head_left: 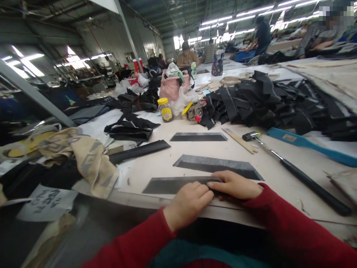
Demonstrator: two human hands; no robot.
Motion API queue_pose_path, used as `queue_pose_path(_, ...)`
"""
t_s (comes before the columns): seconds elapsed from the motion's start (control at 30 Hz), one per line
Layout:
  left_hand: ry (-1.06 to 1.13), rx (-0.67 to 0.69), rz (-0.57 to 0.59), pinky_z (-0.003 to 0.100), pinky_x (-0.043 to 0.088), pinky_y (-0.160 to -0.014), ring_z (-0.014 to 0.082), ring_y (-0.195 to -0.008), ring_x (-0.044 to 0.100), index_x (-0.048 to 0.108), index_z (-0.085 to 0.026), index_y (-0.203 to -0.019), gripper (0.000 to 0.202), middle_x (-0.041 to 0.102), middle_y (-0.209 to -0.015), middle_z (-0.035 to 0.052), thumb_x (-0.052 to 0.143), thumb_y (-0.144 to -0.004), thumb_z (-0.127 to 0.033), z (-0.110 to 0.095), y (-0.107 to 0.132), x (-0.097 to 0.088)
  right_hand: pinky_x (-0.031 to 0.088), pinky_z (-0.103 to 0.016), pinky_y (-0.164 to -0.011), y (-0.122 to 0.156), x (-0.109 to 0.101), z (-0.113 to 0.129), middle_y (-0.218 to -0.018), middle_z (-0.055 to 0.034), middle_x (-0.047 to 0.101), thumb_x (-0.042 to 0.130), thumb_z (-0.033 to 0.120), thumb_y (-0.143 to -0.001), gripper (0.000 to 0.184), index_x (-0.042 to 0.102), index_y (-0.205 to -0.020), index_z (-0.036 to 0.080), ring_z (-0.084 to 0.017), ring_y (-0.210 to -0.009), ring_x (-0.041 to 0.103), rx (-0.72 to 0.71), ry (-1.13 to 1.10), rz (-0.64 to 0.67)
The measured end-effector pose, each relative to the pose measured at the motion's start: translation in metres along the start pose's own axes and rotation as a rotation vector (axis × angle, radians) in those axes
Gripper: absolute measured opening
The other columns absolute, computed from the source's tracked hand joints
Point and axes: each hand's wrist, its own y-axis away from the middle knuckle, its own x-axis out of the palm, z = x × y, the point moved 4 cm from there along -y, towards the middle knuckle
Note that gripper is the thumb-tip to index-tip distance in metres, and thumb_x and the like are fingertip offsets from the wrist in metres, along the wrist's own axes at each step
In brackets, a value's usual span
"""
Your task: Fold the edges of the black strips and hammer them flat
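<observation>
A long dark strip [170, 185] lies along the near edge of the table [156, 167]. My left hand [187, 204] rests on its right part with fingers curled and pressed down. My right hand [236, 185] lies beside it, fingers together and pressing the strip's right end. Both sleeves are red. Two more dark strips lie further back: one in the middle [217, 165] and one beyond it [198, 137].
A hammer [295, 173] with a black handle lies to the right, next to a wooden ruler [240, 141] and a blue tool [309, 146]. A pile of black pieces [267, 102], a yellow-lidded jar [165, 109] and a pink bag [171, 87] stand behind. Patterned cloth [83, 156] lies left. People work at the far tables.
</observation>
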Motion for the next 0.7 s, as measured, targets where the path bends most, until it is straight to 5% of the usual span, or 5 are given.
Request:
queue_pose_path(0.13,0.156,-0.097,0.01,0.032,0.043,-0.078,0.0176,-0.088,0.052,0.054,-0.019,-0.1,0.019,0.059,-0.094,0.0044,0.042,-0.09,-0.029,0.007,0.004,-0.01,0.043,-0.026,-0.064,0.017,-0.006,0.001,-0.078,-0.0019,0.062,0.046,0.037,-0.083,0.023,0.059,-0.083,0.018,-0.015,-0.071,0.056,-0.185,0.281,-0.092)
queue_pose_path(0.3,0.189,-0.306,0.085,0.037,0.036,-0.095,0.0209,-0.11,0.046,0.047,-0.022,-0.119,0.037,0.054,-0.118,0.0072,0.055,-0.083,-0.029,0.051,0.021,-0.036,0.042,-0.028,-0.069,0.034,-0.009,-0.001,-0.084,-0.0036,0.062,0.043,0.032,-0.085,0.021,0.06,-0.088,0.02,-0.016,-0.076,0.055,-0.241,0.4,-0.084)
queue_pose_path(0.47,0.296,-0.318,0.383,0.027,0.043,-0.077,0.0156,-0.083,0.056,0.06,-0.019,-0.087,0.013,0.062,-0.085,0.0022,0.053,-0.084,-0.029,0.072,0.039,-0.042,0.044,-0.03,-0.073,0.05,-0.013,-0.008,-0.087,-0.0053,0.061,0.04,0.035,-0.087,0.024,0.06,-0.086,0.022,-0.017,-0.08,0.055,-0.273,0.431,-0.127)
queue_pose_path(0.7,0.286,-0.249,0.201,0.028,0.039,-0.09,0.0166,-0.102,0.05,0.054,-0.017,-0.112,0.029,0.056,-0.109,0.0073,0.043,-0.09,-0.031,0.075,0.006,-0.037,0.037,-0.035,-0.097,0.054,-0.024,-0.02,-0.124,-0.0074,0.05,0.045,0.037,-0.085,0.024,0.064,-0.09,0.023,-0.021,-0.115,0.045,-0.312,0.529,-0.254)
